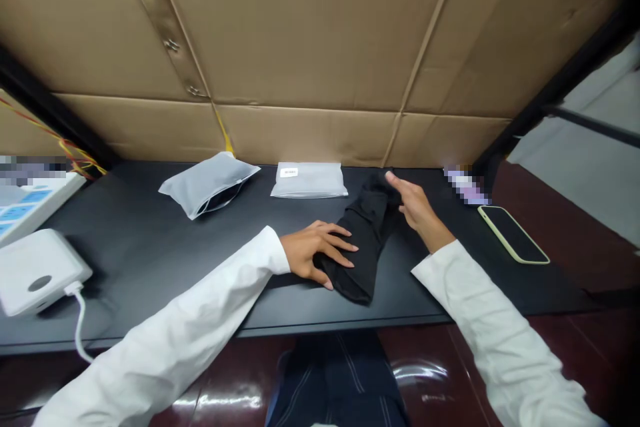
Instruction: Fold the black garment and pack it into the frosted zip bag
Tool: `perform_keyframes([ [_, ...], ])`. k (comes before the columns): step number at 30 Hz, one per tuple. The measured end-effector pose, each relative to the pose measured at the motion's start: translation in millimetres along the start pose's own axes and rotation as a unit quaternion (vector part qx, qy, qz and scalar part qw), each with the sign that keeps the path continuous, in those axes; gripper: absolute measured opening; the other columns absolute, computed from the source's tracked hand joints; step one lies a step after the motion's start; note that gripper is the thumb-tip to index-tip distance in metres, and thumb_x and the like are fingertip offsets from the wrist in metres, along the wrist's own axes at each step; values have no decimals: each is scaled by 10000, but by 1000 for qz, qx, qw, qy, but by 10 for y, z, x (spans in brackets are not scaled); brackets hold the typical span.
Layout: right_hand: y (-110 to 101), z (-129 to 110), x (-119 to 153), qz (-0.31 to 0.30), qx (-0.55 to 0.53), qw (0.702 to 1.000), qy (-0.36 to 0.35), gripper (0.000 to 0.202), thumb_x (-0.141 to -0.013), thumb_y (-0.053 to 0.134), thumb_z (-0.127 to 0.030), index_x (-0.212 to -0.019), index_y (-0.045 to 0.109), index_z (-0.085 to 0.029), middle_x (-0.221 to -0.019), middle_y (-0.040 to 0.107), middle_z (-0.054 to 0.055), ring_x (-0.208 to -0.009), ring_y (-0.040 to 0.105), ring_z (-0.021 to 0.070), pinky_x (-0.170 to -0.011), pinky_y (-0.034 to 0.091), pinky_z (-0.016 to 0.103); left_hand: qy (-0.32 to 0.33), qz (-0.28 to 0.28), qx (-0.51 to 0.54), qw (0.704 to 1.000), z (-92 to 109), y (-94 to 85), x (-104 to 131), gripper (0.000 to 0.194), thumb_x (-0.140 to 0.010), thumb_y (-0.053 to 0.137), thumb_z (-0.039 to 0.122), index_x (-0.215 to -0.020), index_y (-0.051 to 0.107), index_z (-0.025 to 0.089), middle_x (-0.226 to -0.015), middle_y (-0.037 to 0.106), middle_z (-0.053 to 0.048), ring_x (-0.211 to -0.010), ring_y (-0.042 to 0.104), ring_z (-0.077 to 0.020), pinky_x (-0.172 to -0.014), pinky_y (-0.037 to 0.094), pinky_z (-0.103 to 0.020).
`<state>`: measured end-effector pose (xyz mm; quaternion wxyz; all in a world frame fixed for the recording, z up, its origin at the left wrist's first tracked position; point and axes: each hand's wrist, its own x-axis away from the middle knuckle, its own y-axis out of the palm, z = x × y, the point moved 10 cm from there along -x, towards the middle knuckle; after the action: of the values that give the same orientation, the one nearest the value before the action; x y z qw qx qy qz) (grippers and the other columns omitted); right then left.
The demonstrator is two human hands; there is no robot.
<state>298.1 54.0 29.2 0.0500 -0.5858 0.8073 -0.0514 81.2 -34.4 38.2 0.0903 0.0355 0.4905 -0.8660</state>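
Across black cloth [367,230], left fingers [336,240] lie spread; right fingers [396,182] touch its far end, grip unclear.

From my remote seat, I'm seeing my left arm [190,320] slanting inward, its left hand [320,250] lying palm down, fingers spreading; my right arm [495,320] is angling up, its right hand [416,203] extending one digit forward.

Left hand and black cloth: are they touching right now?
Touching: the head view shows the left hand laid on the black cloth, fingers spread across it.
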Motion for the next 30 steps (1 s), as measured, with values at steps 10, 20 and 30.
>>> perform_keyframes([
  [10, 178, -129, -4, -108, 71, 981, -145, 646, -565, 669, -109, -1204, 633, -190, -1223, 681, 51, -1151, 614, 250, -1043, 447, 398, -27, -24, 77, 996, -40, -10, 41, 802, -676, 717, 224, -1429, 461, 328, -1483, 472, -32, -1410, 348, -321, -1151, 253, -525],
  [20, 146, -81, 75, -44, 104, 989, -96, 598, -597, 841, -390, -1134, 662, -195, -1146, 715, 81, -1059, 658, 295, -965, 504, 469, -24, -30, 85, 996, -53, 5, 55, 687, -631, 639, 149, -1298, 603, 308, -1467, 492, -25, -1411, 344, -349, -1141, 263, -580],
  [30, 325, -347, 292, -93, 122, 954, -259, 714, -655, 718, -129, -1347, 570, -228, -1395, 577, 49, -1310, 519, 266, -1165, 334, 449, -28, 10, -3, 1000, -103, -74, 56, 854, -578, 519, 26, -1399, 506, 260, -1391, 561, -66, -1326, 479, -265, -1065, 432, -388],
])
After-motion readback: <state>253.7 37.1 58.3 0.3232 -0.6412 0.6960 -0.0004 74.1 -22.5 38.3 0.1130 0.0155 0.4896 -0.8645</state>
